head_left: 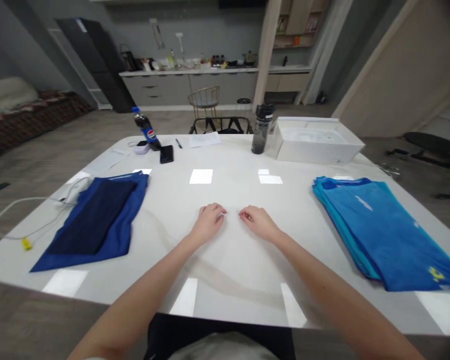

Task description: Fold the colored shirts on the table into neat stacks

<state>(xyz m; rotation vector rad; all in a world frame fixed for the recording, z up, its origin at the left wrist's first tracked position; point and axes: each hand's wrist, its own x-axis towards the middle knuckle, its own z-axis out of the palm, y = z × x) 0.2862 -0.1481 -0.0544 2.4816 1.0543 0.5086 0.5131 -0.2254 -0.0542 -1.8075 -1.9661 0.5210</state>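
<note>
From the head camera, looking down across a glossy white table (232, 255), 2 bare forearms reach in from the near edge and the hands rest close to each other, apart, near the middle. The left hand (210, 220) is released, its fingers loosely bent over the tabletop; the right hand (260, 220) is also released, fingers curled in toward the thumb. Well to the left lies a dark navy garment (93, 217), folded into a long, narrow, smooth rectangle, on top of a brighter royal blue garment (120, 240) that spreads flat beyond it on several sides. Well to the right sits a folded pile of vivid blue clothing (382, 230), soft and slightly shiny, with turquoise layers showing along its left side and a darker blue band at its far end. White slanted marks on the top layer are too small to read, and a yellow print (436, 273) sits near its close right corner. At the far left, a dark cola bottle (147, 131) with a blue cap carries a blue label with the round red, white and blue Pepsi emblem. A black phone (167, 154) lies beside it. Farther right, a grey tumbler (261, 131) bears a pale, unreadable label, just beside a white box (311, 154).
</note>
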